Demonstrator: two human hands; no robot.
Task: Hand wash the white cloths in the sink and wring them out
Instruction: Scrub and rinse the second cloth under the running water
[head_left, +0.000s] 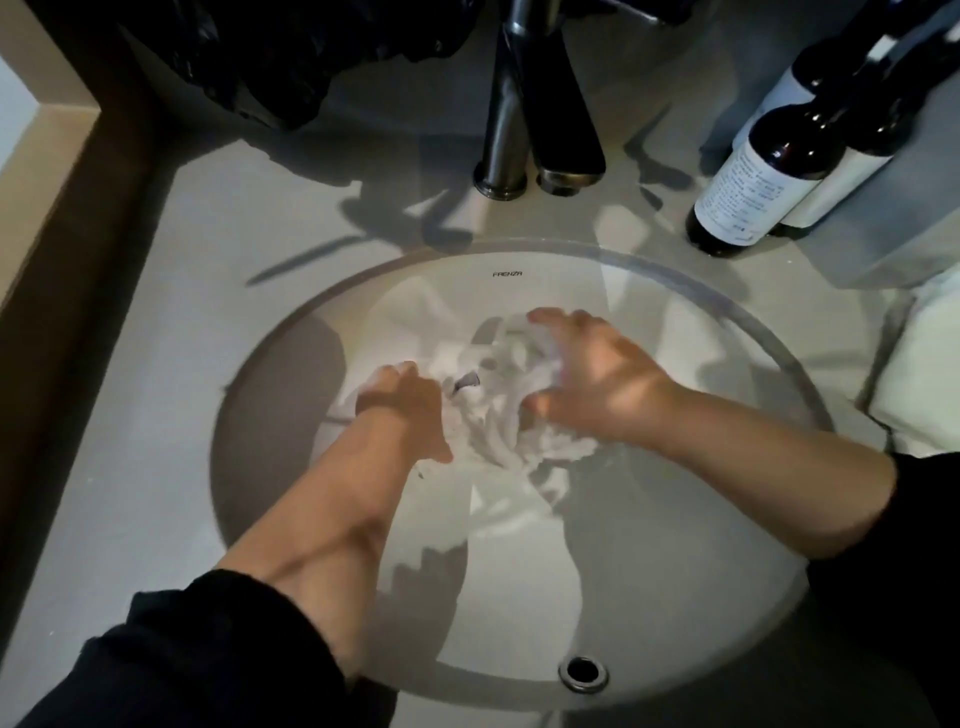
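A bunched white cloth (493, 415) lies in the middle of the oval white sink (519, 597). My left hand (410, 410) grips the cloth's left side, with its fingers curled into the folds. My right hand (587, 374) spreads over the right side, thumb and fingers curled round a clump of the fabric. A small dark patch, perhaps the drain, shows between the folds near my left hand. Whether there is more than one cloth cannot be told from the bundle.
A dark metal faucet (540, 104) rises behind the basin. Two dark bottles (753, 176) with white labels stand on the counter at the back right. Pale folded fabric (919, 374) sits at the right edge. A black bag (270, 57) lies at the back left. The overflow hole (583, 673) is at the near rim.
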